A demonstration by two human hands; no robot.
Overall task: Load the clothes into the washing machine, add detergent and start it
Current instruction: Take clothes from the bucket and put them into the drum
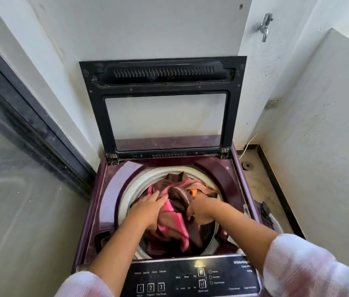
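Clothes [174, 225] lie under left hand [148, 207]; right hand [201, 211] grips them.

Daylight is falling on white walls [148, 28]. A metal tap [264, 26] is sticking out at upper right, above a socket [273, 102]. A dark-framed glass door [8, 168] is running along the left. A drain [247, 166] is sitting in the pale floor [261, 189].

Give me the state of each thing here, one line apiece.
Lid: open, raised against the wall.
Drum: full.
Clothes: bunched in the drum, up to its rim.
Left hand: fingers straight, pressing the clothes.
Right hand: fingers curled, gripping the clothes.
Tap: no water running.
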